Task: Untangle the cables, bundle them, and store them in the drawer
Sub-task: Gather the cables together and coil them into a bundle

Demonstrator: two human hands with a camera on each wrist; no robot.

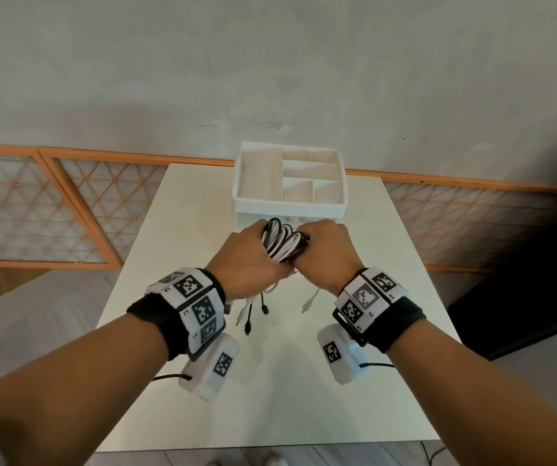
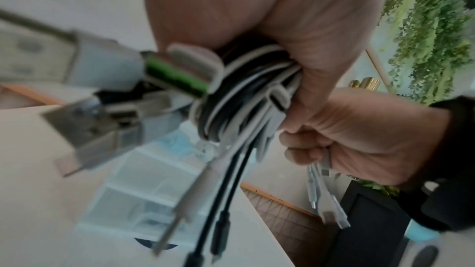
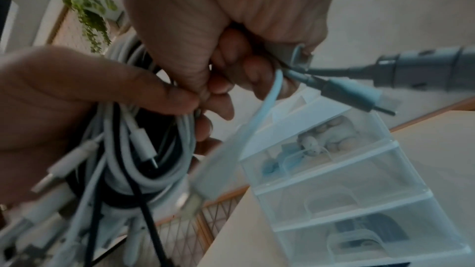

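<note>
A coil of black and white cables (image 1: 284,245) hangs above the white table (image 1: 270,381), just in front of the drawer unit (image 1: 289,210). My left hand (image 1: 250,260) grips the coil from the left, and my right hand (image 1: 324,247) grips it from the right. The two hands touch. In the left wrist view the coil (image 2: 244,92) sits in my left hand (image 2: 282,17), with several plug ends (image 2: 221,226) dangling below. In the right wrist view the fingers (image 3: 231,80) of my right hand pinch cable strands beside the coil (image 3: 144,159).
The drawer unit (image 3: 347,180) is translucent, with three stacked drawers pushed in and small items inside. A divided white tray (image 1: 260,183) sits on top of it. It stands at the table's far edge by the wall. An orange lattice panel (image 1: 52,210) runs behind the table.
</note>
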